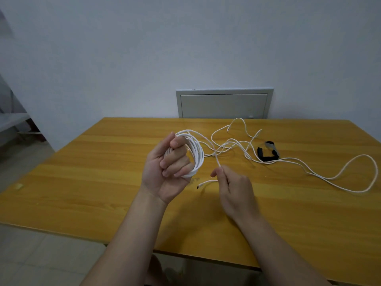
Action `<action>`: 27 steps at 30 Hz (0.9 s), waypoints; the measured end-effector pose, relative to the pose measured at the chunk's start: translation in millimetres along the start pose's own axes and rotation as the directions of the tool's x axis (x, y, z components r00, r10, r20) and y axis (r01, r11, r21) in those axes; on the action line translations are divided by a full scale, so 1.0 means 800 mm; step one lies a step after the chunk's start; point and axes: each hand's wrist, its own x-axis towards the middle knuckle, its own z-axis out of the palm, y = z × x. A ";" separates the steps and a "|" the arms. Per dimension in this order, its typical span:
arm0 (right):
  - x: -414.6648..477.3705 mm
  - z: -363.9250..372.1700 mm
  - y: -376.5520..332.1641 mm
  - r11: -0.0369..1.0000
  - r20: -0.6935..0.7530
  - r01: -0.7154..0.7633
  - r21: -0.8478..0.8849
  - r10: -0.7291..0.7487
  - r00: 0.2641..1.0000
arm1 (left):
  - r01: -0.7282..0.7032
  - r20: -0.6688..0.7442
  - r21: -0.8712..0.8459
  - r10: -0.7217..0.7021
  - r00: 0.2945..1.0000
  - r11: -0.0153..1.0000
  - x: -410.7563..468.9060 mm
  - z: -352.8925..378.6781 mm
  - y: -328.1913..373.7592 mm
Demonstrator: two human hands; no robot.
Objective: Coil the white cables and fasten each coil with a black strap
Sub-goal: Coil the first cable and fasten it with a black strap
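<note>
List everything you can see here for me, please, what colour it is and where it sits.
table: one, yellow-brown wood, fills the middle of the view
cable coil: one, white, held above the table
cable tail: one, white, runs from the coil down to the right hand, plug end hanging below
loose cable: count unclear, white, sprawled over the table's far right
black strap: one, black with a grey part, on the table by the loose cable
pale scrap: one, pale, table's left edge
wall panel: one, grey, on the wall behind the table
left hand: one, grips the coil
right hand: one, pinches the cable tail
</note>
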 end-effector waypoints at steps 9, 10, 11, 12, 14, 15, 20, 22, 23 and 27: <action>-0.007 0.004 -0.006 0.981 0.126 0.179 -0.070 -0.169 0.977 | -0.327 -0.400 0.173 0.370 0.839 0.929 0.014 -0.013 0.006; -0.008 0.004 -0.007 0.976 0.137 0.209 -0.066 -0.199 0.970 | -0.332 -0.464 0.278 0.429 0.775 0.901 0.016 -0.016 0.003; -0.009 0.003 -0.007 0.969 0.147 0.240 -0.062 -0.228 0.962 | -0.320 -0.501 0.369 0.477 0.722 0.873 0.018 -0.019 -0.001; -0.009 0.003 -0.008 0.962 0.153 0.267 -0.055 -0.256 0.955 | -0.293 -0.517 0.454 0.516 0.683 0.842 0.019 -0.024 -0.004; -0.010 0.001 -0.010 0.952 0.142 0.303 -0.035 -0.296 0.945 | -0.192 -0.499 0.627 0.578 0.646 0.755 0.020 -0.034 -0.010; -0.010 0.001 -0.011 0.951 0.132 0.309 -0.021 -0.304 0.944 | -0.123 -0.472 0.714 0.604 0.642 0.689 0.019 -0.038 -0.013; -0.007 0.000 -0.010 0.963 0.050 0.265 0.050 -0.267 0.962 | 0.184 -0.292 0.956 0.644 0.707 0.230 0.008 -0.054 -0.024; -0.004 -0.003 -0.010 0.975 -0.005 0.214 0.064 -0.215 0.977 | 0.255 -0.205 0.967 0.605 0.769 0.004 0.000 -0.059 -0.026; -0.003 -0.005 -0.011 0.979 -0.025 0.184 0.090 -0.183 0.983 | 0.282 -0.162 0.952 0.579 0.799 -0.123 -0.004 -0.062 -0.026; 0.002 -0.013 -0.010 0.915 -0.006 -0.057 0.399 0.065 0.998 | 0.319 -0.141 0.897 0.486 0.862 -0.306 -0.011 -0.068 -0.027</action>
